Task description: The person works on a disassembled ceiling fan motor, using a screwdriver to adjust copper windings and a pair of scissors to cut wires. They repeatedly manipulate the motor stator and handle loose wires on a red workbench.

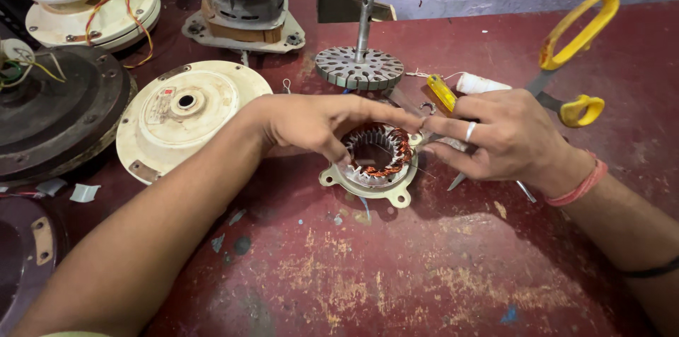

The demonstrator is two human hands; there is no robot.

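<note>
- I'm judging the step as winding work on the small stator [375, 157]: copper coils showing in its slots, sitting on a pale mounting plate on the red worktop [396, 273], centre of view.
- Left hand [322, 121] is reaching across from the left, thumb pressing the stator's near-left rim, index finger stretching over the top twd the right hand.
- Right hand [506, 135] is coming in from the right, fingers loosely curled, index and thumb meeting the left fingertip at the stator's right edge; looks like they're pinching a thin wire, but too fine to confirm.
- Next move prob. needs steady fingertip tension, w/ the left thumb holding the stator from sliding.
- Yellow-handled scissors [566, 68] lying just behind the right hand; rotor w/ shaft [359, 65] standing behind the stator.
</note>
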